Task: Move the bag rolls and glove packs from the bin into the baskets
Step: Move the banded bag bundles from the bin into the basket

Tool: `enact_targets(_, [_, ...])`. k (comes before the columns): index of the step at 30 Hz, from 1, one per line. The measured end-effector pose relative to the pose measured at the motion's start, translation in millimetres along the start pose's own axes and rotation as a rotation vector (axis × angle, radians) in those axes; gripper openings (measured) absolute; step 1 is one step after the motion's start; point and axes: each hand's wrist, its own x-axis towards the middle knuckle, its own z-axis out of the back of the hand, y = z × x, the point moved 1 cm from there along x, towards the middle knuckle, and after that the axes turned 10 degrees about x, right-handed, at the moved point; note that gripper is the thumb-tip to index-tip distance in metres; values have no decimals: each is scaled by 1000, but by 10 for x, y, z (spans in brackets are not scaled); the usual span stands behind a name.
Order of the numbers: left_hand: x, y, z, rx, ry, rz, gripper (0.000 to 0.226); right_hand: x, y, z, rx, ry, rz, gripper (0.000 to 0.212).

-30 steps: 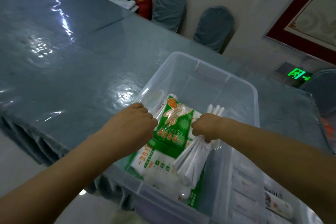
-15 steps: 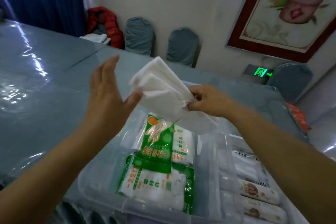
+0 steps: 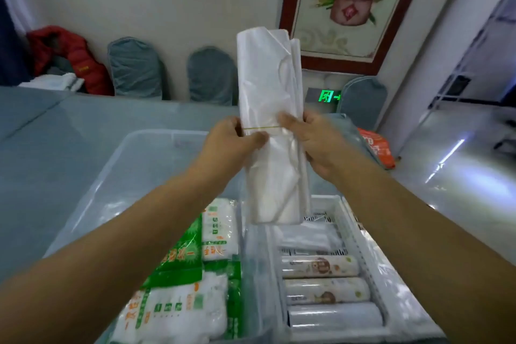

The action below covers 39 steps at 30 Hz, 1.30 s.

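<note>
Above the bin [image 3: 117, 176] I had the bag bundle [image 3: 269, 126] upright, left hand [image 3: 237, 139] and right hand [image 3: 312, 142] both pinching it at its rubber band [image 3: 261, 128], basket [image 3: 360, 234] below-right; slick film could slip or the band snap, spilling bags.

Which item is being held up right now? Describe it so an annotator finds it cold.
Start at the clear plastic bin on the grey table. Above its right edge, the left hand and right hand hold a bundle of white plastic bags upright. Unlike the green glove packs and the rolls in the white basket, it is plain, unprinted, bound by a thin rubber band.
</note>
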Motion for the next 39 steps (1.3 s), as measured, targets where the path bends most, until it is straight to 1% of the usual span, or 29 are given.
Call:
enact_targets(1, [-2, -73, -209, -11, 20, 11, 16, -50, 21, 176, 22, -33, 2, 22])
enact_targets(3, [-6, -136, -495, -30, 61, 29, 12, -122, 37, 397, 50, -84, -14, 35])
enact_targets(5, [-15, -238, -879, -12, 102, 9, 12, -224, 80, 737, 46, -118, -25, 45])
enact_targets(6, [-19, -305, -1078, 11, 105, -9, 13, -274, 108, 935, 39, -125, -25, 44])
enact_targets(8, [-36, -464, -1491, 54, 133, -36, 23, -371, 152, 1380, 38, -135, -26, 39])
enact_targets(11, [-36, -662, -2166, 90, 255, -22, 28, -480, 194, 2112, 43, -188, -36, 39])
enact_targets(12, [-41, -710, -2397, 102, 321, -8, 27, -507, 193, 2369, 28, -203, -46, 40])
enact_targets(14, [-73, -758, -2852, 75, 439, 16, 14, -566, 141, 2881, -1, -217, -79, 39])
enact_targets(16, [-140, -752, -3293, 54, 535, 59, 8, -633, 38, 3402, -39, -242, -119, 38])
enact_targets(20, [-350, -506, -4066, 41, 636, 230, 28, -845, -220, 4300, -166, -310, -206, 32])
enact_targets(22, [-495, -292, -4364, 126, 689, 306, 34, -970, -345, 4639, -208, -345, -242, 28])
enact_targets(24, [-663, -76, -4624, 259, 782, 351, 37, -1083, -481, 4923, -224, -373, -281, 28])
enact_targets(26, [-820, 75, -4845, 414, 864, 334, 41, -1183, -602, 5138, -247, -407, -319, 30])
enact_targets(28, [-939, 171, -5053, 491, 902, 332, 50, -1268, -700, 5306, -266, -447, -362, 35])
enact_targets(30, [-1007, 219, -5238, 498, 885, 381, 53, -1330, -791, 5441, -262, -468, -414, 46])
enact_targets(31, [-1018, 226, -5319, 488, 851, 431, 52, -1354, -827, 5493, -262, -476, -429, 50])
enact_targets(35, [-1052, 247, -5528, 345, 608, 709, 42, -1434, -915, 5613, -287, -513, -416, 50])
enact_targets(37, [-1067, 270, -5588, 270, 505, 774, 44, -1470, -950, 5649, -281, -531, -407, 48])
enact_targets(39, [-1109, 291, -5644, 125, 464, 808, 47, -1493, -976, 5664, -292, -537, -415, 46])
